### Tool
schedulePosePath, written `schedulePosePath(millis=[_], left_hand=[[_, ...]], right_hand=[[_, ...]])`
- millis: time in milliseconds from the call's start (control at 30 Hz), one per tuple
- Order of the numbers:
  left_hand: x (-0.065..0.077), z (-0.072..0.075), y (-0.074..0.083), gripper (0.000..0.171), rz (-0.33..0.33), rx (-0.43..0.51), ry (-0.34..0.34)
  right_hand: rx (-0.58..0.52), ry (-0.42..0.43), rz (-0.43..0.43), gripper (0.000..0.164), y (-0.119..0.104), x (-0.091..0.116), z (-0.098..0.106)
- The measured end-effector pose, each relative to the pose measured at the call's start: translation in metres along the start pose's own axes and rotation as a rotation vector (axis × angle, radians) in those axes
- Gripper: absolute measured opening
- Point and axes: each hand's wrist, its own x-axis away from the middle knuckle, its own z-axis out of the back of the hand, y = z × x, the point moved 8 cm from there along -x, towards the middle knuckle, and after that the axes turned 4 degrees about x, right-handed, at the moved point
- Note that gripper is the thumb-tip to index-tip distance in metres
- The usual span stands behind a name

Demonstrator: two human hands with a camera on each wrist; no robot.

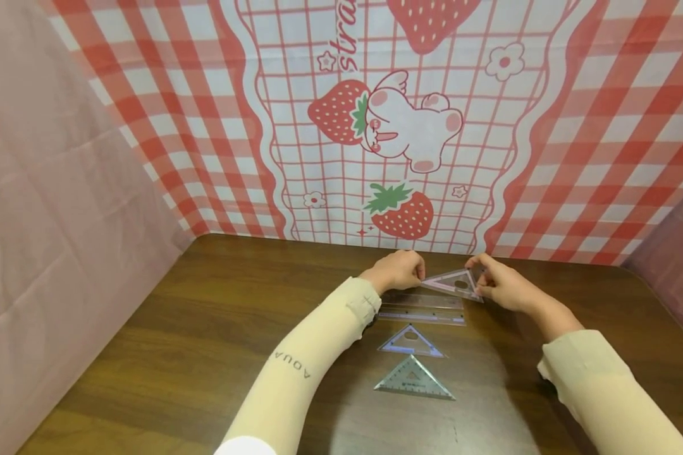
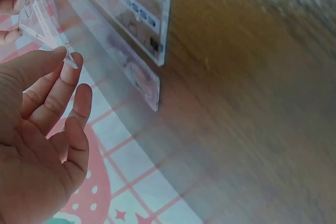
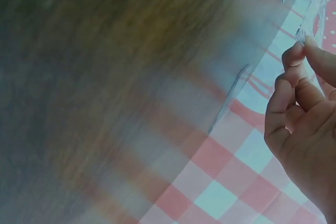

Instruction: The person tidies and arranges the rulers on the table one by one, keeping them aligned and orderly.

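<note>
Both hands hold a clear, pink-tinted set square (image 1: 441,282) up off the table near its back edge. My left hand (image 1: 397,270) pinches its narrow tip between thumb and forefinger, the other fingers loosely bent in the left wrist view. At the opposite, short side, my right hand (image 1: 503,285) grips the set square with thumb and fingertips. In the right wrist view the set square (image 3: 314,11) appears nearly edge-on. Just in front of the hands lie a clear ruler (image 1: 427,302) and a second ruler (image 1: 421,316) with a purple-blue tint, parallel and partly behind the left wrist.
Closer to me on the brown wooden table (image 1: 205,328) lie a blue-tinted set square (image 1: 412,351) and a clear greyish set square (image 1: 414,385), in a column with the rulers. A red-and-white checked cloth (image 1: 205,126) with strawberries hangs behind the table. Pinkish cloth (image 1: 62,189) hangs at left.
</note>
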Motion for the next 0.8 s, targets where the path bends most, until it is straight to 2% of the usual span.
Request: schedulePosePath(millis=[433,800], left_hand=[[0.019,0.008,0.008,0.007,-0.075,-0.038,-0.009],[0.038,0.006,0.010,0.009,-0.096,-0.067,-0.008]], right_hand=[[-0.041,-0.018,0.016,0.046,-0.008,0.006,-0.002],[-0.080,-0.005,0.090,0.045,-0.022,0.013,-0.006]])
